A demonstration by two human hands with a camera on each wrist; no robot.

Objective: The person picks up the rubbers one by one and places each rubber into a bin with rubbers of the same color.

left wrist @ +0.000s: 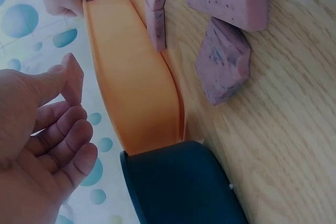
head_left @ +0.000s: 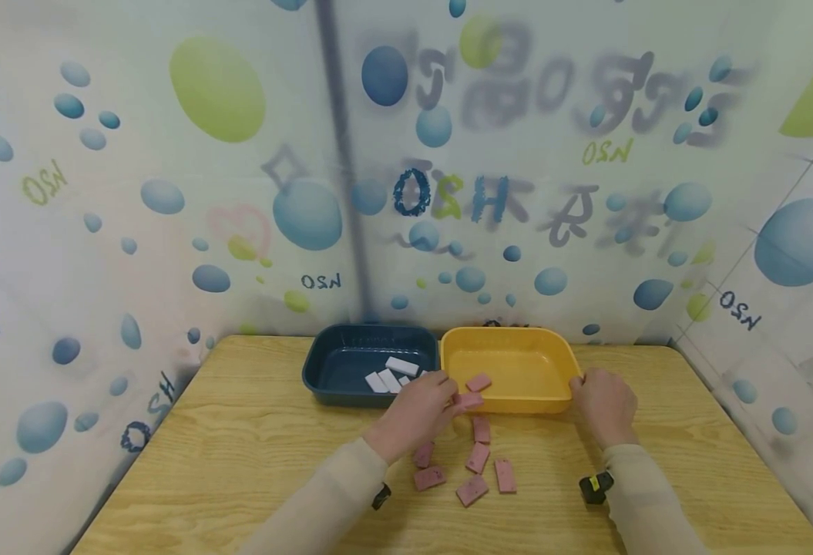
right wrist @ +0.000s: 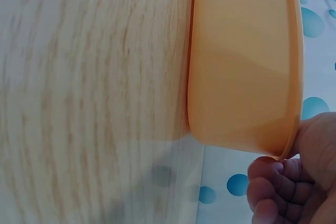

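My left hand [head_left: 420, 408] pinches a small pink block [head_left: 468, 401] between thumb and fingertips, over the front rim of the yellow tray [head_left: 517, 403]. In the left wrist view the held pink block [left wrist: 73, 80] stands up from the thumb and forefinger, while the other fingers curl loosely below. My right hand [head_left: 606, 402] grips the yellow tray's right rim; the right wrist view has the thumb and fingers of that hand [right wrist: 294, 177] at the tray's corner. One pink block [head_left: 478, 382] lies inside the yellow tray.
Several pink blocks [head_left: 472, 489] lie scattered on the wooden table [head_left: 253, 462] in front of the trays. Left of the yellow tray stands a dark blue tray [head_left: 337, 398] holding several white blocks [head_left: 402, 366]. A patterned curtain [head_left: 295, 293] hangs behind the table.
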